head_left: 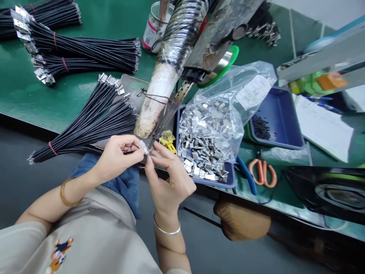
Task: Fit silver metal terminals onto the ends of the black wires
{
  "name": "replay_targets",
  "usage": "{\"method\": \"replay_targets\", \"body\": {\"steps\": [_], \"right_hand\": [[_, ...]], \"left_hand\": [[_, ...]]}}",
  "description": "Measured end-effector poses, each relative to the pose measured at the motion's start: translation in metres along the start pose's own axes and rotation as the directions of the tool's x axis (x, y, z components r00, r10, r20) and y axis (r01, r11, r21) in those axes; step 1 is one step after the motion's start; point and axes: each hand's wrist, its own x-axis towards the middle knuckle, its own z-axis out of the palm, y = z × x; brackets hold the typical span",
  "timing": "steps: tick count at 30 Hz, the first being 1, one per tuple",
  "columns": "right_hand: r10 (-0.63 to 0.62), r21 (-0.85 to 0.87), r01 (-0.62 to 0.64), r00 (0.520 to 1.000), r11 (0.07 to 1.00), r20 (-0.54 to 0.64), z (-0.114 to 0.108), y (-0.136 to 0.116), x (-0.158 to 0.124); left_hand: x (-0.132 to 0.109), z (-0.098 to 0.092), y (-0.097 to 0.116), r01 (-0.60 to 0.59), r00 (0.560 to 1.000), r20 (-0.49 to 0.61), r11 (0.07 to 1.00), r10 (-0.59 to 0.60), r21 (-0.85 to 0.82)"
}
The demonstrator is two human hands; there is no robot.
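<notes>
At the table's front edge, the fingertips of my left hand [121,156] are closed on a small whitish piece [142,146]; its kind is unclear. My right hand [171,177] meets it from the right, thumb and fingers pinched together near the same spot. Whatever lies between those right fingertips is too small to make out. Just above both hands are the tip of a soldering iron [182,93] and the end of a wrapped duct [151,110]. Left of them, a fanned bundle of black cables [94,114] with metal ends lies across the edge.
Right of my hands, a blue tray [230,179] holds small metal connector shells [202,152] and a plastic bag [253,87]. Beyond are another blue tray [285,114], orange-handled scissors [262,173] and a black fan-like device [327,190]. More cable bundles [88,49] lie at left, near a jar [152,32].
</notes>
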Motion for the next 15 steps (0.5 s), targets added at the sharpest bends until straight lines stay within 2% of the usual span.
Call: {"method": "replay_targets", "body": {"steps": [5, 11, 15], "right_hand": [[-0.047, -0.034, 0.050, 0.997, 0.998, 0.063, -0.0050, -0.0011, -0.0031], [-0.030, -0.007, 0.030, 0.995, 1.000, 0.095, -0.0104, 0.0019, -0.0013], [-0.023, 0.001, 0.023, 0.995, 1.000, 0.101, -0.0102, 0.0006, 0.0021]], "left_hand": [[-0.0004, -0.0029, 0.0011, 0.078, 0.996, 0.036, 0.995, -0.081, 0.060], [-0.0026, -0.0019, -0.0047, 0.038, 0.998, 0.052, 0.991, -0.045, 0.127], [-0.0010, 0.0001, -0.0039, 0.023, 1.000, 0.002, 0.994, -0.023, 0.107]]}}
